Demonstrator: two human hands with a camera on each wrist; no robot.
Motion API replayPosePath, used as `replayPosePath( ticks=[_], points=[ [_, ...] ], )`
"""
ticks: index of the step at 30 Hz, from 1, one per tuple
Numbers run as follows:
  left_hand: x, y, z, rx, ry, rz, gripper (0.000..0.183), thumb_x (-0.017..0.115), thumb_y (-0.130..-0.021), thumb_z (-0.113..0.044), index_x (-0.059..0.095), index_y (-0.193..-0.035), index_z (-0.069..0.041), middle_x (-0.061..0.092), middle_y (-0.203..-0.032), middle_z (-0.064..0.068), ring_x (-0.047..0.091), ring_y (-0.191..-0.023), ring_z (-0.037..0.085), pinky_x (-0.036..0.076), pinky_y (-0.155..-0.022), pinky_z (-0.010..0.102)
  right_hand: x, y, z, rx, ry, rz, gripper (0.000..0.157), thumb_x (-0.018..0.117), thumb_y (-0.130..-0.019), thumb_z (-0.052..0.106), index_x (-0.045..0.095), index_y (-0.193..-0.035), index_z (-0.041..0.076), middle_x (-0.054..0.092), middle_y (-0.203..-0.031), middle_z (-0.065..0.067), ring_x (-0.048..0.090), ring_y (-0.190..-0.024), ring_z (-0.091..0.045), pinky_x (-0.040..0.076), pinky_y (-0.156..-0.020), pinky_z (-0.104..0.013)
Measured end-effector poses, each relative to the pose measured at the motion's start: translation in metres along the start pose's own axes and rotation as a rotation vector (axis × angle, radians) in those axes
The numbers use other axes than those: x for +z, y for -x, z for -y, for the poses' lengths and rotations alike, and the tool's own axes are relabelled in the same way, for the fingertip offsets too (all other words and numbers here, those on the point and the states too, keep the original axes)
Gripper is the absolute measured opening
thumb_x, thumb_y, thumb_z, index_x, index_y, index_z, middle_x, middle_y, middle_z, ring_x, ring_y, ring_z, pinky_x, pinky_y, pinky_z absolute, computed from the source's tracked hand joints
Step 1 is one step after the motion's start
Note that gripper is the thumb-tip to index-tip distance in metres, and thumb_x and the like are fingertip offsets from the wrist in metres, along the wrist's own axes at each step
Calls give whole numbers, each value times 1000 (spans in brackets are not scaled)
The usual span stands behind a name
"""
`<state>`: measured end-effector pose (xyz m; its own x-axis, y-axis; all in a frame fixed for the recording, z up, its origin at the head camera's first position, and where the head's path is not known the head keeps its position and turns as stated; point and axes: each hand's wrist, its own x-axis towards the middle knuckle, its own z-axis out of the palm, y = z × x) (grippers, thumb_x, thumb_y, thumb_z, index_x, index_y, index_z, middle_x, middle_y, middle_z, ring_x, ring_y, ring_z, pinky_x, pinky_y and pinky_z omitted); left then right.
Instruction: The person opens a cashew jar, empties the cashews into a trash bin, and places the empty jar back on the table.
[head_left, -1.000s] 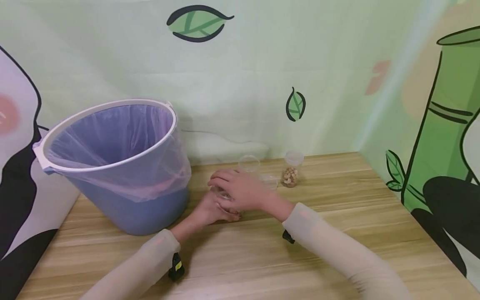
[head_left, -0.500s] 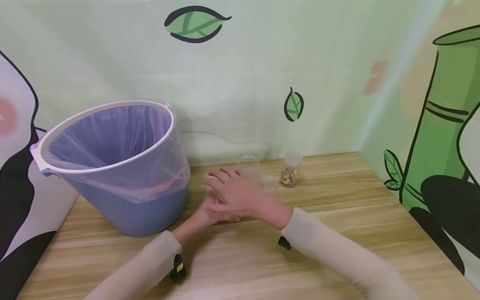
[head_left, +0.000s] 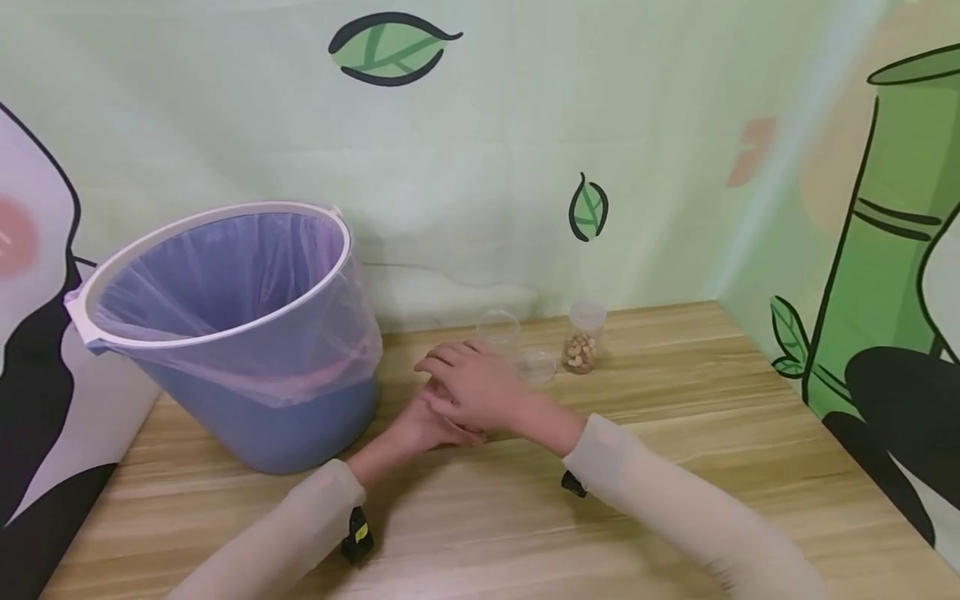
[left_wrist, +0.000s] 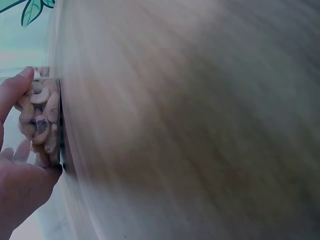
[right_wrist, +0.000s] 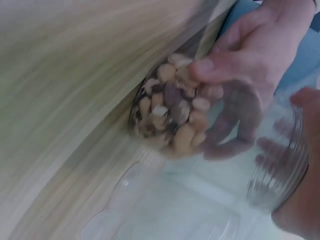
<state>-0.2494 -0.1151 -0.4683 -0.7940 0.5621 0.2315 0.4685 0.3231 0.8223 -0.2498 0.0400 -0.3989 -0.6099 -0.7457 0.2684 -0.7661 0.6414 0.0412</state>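
My left hand [head_left: 422,423] grips a clear jar of nuts [right_wrist: 167,112] low over the table, thumb on one side and fingers round the other. Pale curved cashews press against the wall in the left wrist view, where the jar stands near the wood. Over its top curls my right hand [head_left: 480,387], which hides most of the jar in the head view. In the right wrist view its thumb and fingers hold the clear ribbed lid end [right_wrist: 280,175], away from the nuts at the bottom.
A blue bin [head_left: 315,429] with a thin liner stands left of the hands. Behind them, by the wall, are an uncovered clear jar [head_left: 498,329], a clear round lid [head_left: 537,365] lying on the wooden table [head_left: 480,525], and a capped jar of cashews [head_left: 581,352].
Half a second ago the right fingers were spread out over the jar's top; now they are curled round it again. The left hand stays nearly in place.
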Motion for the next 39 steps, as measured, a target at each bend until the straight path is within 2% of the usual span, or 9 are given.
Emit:
replayPosePath(
  ticks=[4,9,14,20,23,26,30,34,39],
  points=[
    [1,0,3,-57,113,39,102,92,-70,-2,30,-150,-1,53,-138,17,59,-116,30,51,-98,36,-4,16,-17,-67,-117,27,57,58,-101,43,52,-147,12,50,-151,-10,42,-143,-26,30,-120,-43],
    [3,0,0,-121,209,9,118,95,-62,3,25,-155,-11,50,-141,15,62,-110,28,54,-91,33,-9,33,-29,-60,-267,63,74,68,-96,47,42,-154,10,36,-161,-14,32,-150,-30,25,-122,-43],
    [2,4,-2,-134,190,13,114,94,-67,0,22,-156,-9,51,-141,17,63,-111,30,56,-91,38,-17,26,-11,5,-191,71,78,59,-97,58,36,-158,16,36,-161,-11,34,-148,-29,28,-120,-48],
    [-1,2,-4,9,-157,20,95,94,-70,-19,42,-145,6,57,-140,17,56,-125,32,46,-104,48,-14,-6,24,321,-51,106,76,34,-96,76,45,-152,26,50,-150,-6,47,-136,-34,37,-109,-60],
    [0,2,-4,64,-277,26,85,93,-71,-23,51,-139,6,58,-138,17,55,-124,32,45,-104,48,-7,-15,31,437,-18,144,74,33,-96,76,55,-144,24,57,-142,-6,52,-130,-35,37,-107,-58],
    [1,2,-3,47,-173,27,89,93,-72,-17,45,-144,3,55,-141,15,53,-125,29,45,-105,44,-5,-13,28,434,-3,162,65,40,-98,69,61,-138,21,61,-137,-5,54,-127,-31,40,-107,-53],
    [0,2,-1,33,39,36,106,93,-70,-5,26,-152,0,55,-137,17,58,-117,28,49,-100,36,-9,-4,15,313,-42,142,57,53,-98,58,61,-139,19,58,-141,-6,52,-132,-28,39,-112,-49],
    [-1,2,2,4,104,45,114,93,-69,-1,18,-154,-4,53,-138,19,59,-115,30,52,-96,34,-15,6,3,215,-167,118,66,65,-93,52,55,-145,14,54,-145,-12,50,-135,-31,39,-114,-47],
    [1,4,1,-99,191,0,102,94,-65,3,32,-145,-7,50,-135,19,62,-111,29,54,-92,34,-20,18,-13,194,-390,147,87,84,-80,46,46,-151,14,49,-148,-15,51,-133,-32,44,-109,-48]
  ],
)
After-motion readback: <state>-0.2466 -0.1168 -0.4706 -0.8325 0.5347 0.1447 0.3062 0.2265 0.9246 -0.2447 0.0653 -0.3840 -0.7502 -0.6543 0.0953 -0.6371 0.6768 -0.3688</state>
